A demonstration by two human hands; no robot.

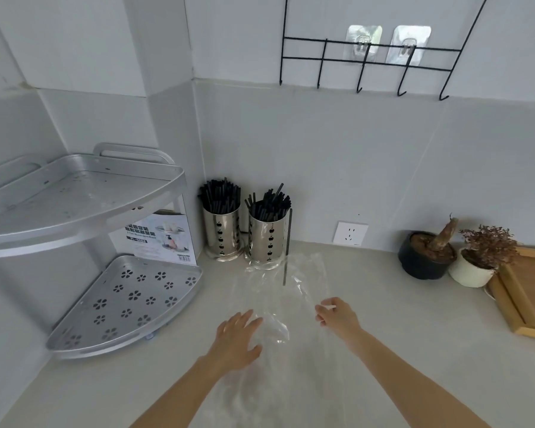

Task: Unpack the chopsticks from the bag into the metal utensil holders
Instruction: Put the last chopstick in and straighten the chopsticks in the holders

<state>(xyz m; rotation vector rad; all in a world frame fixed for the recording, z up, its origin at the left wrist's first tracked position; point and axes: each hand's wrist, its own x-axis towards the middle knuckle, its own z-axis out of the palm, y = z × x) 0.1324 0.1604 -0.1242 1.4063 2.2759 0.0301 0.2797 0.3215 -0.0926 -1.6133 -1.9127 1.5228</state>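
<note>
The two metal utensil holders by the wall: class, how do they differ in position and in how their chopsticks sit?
The left holder stands nearer the corner and further back; the right holder stands closer to the clear plastic bag. Chopsticks in the left holder are bunched fairly evenly; those in the right holder splay, and one black chopstick leans outside it. Both are shiny perforated cylinders full of black chopsticks.

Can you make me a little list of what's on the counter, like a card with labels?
holders: two metal utensil holders, left one, right one, side by side in the corner, both full of black chopsticks
stray chopstick: one leaning against the right holder, its lower end in the bag's mouth
bag: clear plastic bag lying on the counter
left hand: open, resting on the bag
right hand: pinching the bag's edge
left side: silver corner shelf
right side: two potted plants, black pot, white pot
</note>
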